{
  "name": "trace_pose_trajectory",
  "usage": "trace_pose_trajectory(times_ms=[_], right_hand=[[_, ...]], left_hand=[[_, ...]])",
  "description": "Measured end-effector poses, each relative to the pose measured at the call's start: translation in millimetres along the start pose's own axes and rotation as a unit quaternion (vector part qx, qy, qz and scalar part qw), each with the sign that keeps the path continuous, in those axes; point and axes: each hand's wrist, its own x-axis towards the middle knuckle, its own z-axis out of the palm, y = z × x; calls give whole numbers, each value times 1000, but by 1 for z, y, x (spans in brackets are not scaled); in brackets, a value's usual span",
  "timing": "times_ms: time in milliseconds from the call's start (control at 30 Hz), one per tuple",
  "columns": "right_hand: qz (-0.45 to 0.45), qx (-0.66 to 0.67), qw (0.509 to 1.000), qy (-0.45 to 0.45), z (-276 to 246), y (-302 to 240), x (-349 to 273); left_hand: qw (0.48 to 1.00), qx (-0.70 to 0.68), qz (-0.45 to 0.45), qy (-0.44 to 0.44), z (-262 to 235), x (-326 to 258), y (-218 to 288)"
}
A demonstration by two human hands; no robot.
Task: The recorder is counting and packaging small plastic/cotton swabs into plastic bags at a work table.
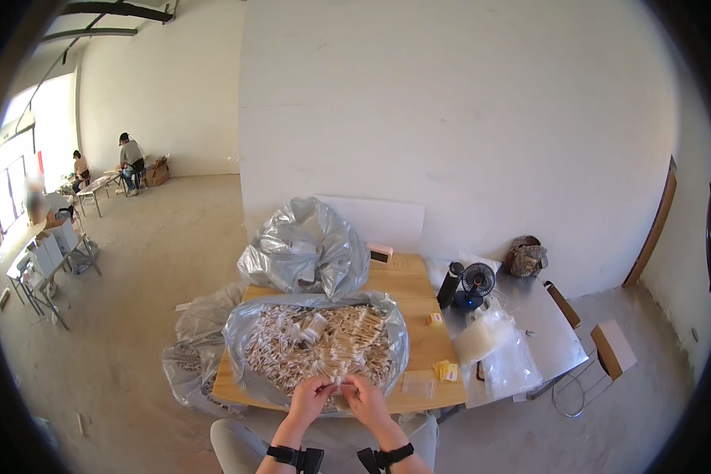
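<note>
A large heap of cotton swabs [276,344] with pale wooden sticks and white tips lies in an open grey plastic bag [239,371] on the wooden table. At the heap's near edge, my left hand [312,395] and my right hand [363,397] meet at the fingertips. Both are closed in a pinch. Something small and whitish shows between them, too small to name. Clear packets [314,327] lie on top of the swabs. A flat clear plastic piece [418,387] rests right of my right hand, near yellow-and-white labels or cards [445,370].
Behind the heap stands another bulky grey plastic bag [304,245]. A third bag [193,367] is left of the table. On the metal side table [557,336] are a black bottle [450,284], a fan [479,280] and plastic bags [509,363]. People work at distant tables, far left.
</note>
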Motion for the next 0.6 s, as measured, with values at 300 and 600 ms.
trace_pose_trajectory(times_ms=[300, 600], right_hand=[[-156, -210, 959, 112, 9, -6, -30], [-195, -168, 964, 62, 9, -25, -31]], left_hand=[[990, 106, 14, 94, 3, -30, -1], [886, -360, -291, -32, 1, -36, 1]])
